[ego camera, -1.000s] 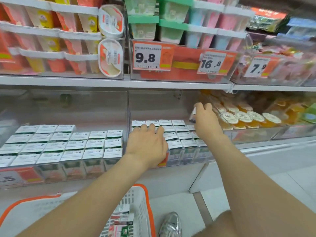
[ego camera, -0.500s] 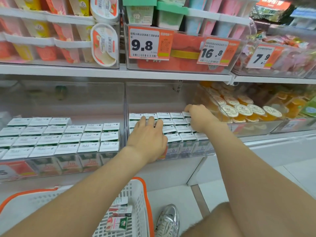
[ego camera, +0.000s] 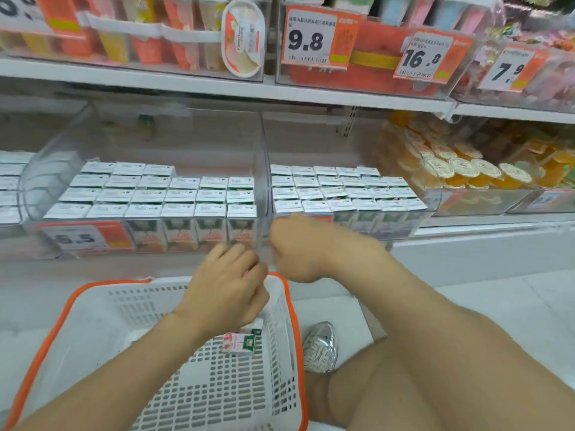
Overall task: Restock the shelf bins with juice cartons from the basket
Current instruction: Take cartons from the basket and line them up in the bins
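While both arms reach in from the bottom of the view, the left hand [ego camera: 227, 287] sits right over the far rim of the white basket [ego camera: 93, 309] with its orange edge. Its fingers are bent and bunched together, and the palm faces away, so I cannot tell whether anything is pinched beneath them. Just beside it, the right hand [ego camera: 298, 250] is up at the front of the right bin [ego camera: 398, 225], fingers curled under into a loose fist, knuckles toward the shelf. It is blurred, so I cannot tell if it grips anything either. Down in the basket, one juice carton [ego camera: 239, 343] lies flat on the slotted floor near the right wall, pink and green on its face. Up on the shelf, the left bin [ego camera: 34, 181] carries tidy rows of white-topped cartons [ego camera: 174, 194], the back row only three wide, and a 6.5 price tag [ego camera: 77, 237] sits on its clear front. The right bin holds its own block of cartons [ego camera: 342, 189], packed row on row right up to the front wall. Off to the right, orange jelly cups [ego camera: 460, 169] crowd a neighbouring clear tray. Above, tags reading 9.8 [ego camera: 308, 38], 16.8 [ego camera: 423, 56] and 7.9 [ego camera: 510, 68] hang on the upper bins. A silver shoe [ego camera: 322, 346] shows on the floor beside the basket.
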`<state>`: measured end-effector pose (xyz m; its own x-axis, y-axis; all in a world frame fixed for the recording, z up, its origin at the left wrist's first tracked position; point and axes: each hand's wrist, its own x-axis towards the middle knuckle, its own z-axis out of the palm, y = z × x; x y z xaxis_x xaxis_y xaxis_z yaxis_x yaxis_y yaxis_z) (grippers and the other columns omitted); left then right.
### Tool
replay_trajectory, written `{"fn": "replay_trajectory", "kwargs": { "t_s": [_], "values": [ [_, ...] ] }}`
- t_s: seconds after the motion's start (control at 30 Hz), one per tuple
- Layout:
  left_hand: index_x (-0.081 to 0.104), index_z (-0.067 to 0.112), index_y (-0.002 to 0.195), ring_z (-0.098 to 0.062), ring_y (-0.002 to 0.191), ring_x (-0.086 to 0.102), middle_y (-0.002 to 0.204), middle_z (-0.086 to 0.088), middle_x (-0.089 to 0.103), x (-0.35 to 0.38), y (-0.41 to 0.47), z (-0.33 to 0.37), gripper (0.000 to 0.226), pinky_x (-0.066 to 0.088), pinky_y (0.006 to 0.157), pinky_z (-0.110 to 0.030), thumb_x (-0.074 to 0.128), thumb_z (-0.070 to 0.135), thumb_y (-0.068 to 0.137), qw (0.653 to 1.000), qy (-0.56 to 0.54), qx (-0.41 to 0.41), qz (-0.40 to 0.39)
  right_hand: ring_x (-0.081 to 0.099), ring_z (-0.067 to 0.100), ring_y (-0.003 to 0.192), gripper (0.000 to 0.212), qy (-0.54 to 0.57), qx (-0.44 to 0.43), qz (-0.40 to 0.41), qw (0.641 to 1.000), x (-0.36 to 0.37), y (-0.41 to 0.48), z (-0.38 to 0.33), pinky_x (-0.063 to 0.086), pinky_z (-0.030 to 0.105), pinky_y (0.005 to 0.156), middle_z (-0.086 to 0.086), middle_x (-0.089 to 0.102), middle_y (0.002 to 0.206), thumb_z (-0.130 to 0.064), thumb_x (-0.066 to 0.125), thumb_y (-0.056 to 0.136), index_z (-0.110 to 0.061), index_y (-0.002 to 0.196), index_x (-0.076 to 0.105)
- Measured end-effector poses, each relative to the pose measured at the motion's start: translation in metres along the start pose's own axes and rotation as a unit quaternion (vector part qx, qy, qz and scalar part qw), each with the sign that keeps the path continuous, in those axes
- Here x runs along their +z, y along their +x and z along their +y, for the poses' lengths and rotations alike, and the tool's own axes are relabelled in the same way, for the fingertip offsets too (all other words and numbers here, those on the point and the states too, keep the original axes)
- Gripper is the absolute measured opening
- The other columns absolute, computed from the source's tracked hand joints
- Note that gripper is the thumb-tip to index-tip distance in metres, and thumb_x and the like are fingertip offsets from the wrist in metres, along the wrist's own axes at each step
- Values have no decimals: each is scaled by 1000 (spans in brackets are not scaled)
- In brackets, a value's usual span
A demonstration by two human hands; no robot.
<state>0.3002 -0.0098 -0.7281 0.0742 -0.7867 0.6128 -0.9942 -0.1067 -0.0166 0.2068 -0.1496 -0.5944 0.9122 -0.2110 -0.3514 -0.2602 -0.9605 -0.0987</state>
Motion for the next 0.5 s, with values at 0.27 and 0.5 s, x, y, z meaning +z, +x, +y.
{"fn": "replay_trajectory", "kwargs": {
  "t_s": [0.27, 0.5],
  "values": [
    [67, 23, 100, -21, 89, 64, 99, 4, 66, 37, -145, -45, 21, 53, 75, -37, 47, 26, 98, 882, -80, -210, -414, 48, 24, 64, 7, -60, -47, -200, 977, 107, 48, -62, 38, 34, 52, 7, 48, 82, 0, 52, 98, -5, 94, 56],
    [64, 23, 126, -22, 99, 67, 119, 0, 67, 88, -183, -39, 31, 58, 84, -40, 49, 22, 100, 822, -141, -301, -462, 51, 20, 72, 10, -20, 32, -178, 983, 193, 97, -51, 46, 37, 68, 8, 56, 97, 0, 50, 99, -8, 93, 52]
  ]
}}
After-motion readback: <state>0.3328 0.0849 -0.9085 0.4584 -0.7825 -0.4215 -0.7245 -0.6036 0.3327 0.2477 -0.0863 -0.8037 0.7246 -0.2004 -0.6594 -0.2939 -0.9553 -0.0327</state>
